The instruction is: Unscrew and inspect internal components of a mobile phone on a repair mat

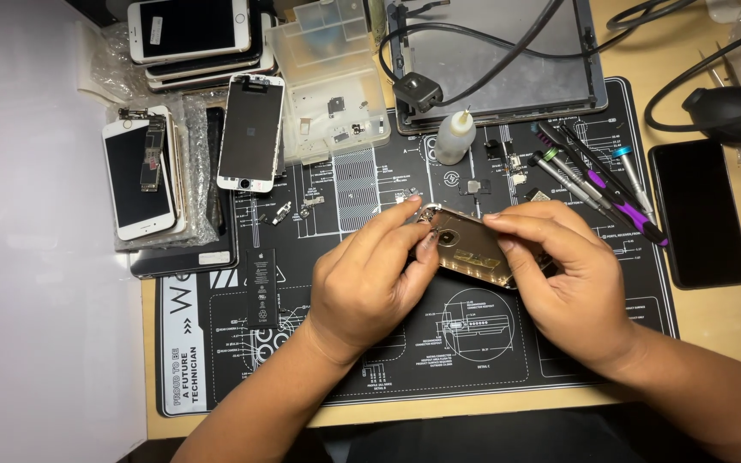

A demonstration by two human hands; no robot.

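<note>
Both hands hold a gold-coloured phone rear housing tilted above the black repair mat. My left hand pinches its upper left corner with fingertips near the camera hole. My right hand grips its right side from above, covering that end. The housing's inside faces up and looks mostly bare.
A black battery lies on the mat to the left. White phones and a detached screen sit at the upper left, by a clear parts box. A small bottle, screwdrivers, a dark phone and cables lie beyond.
</note>
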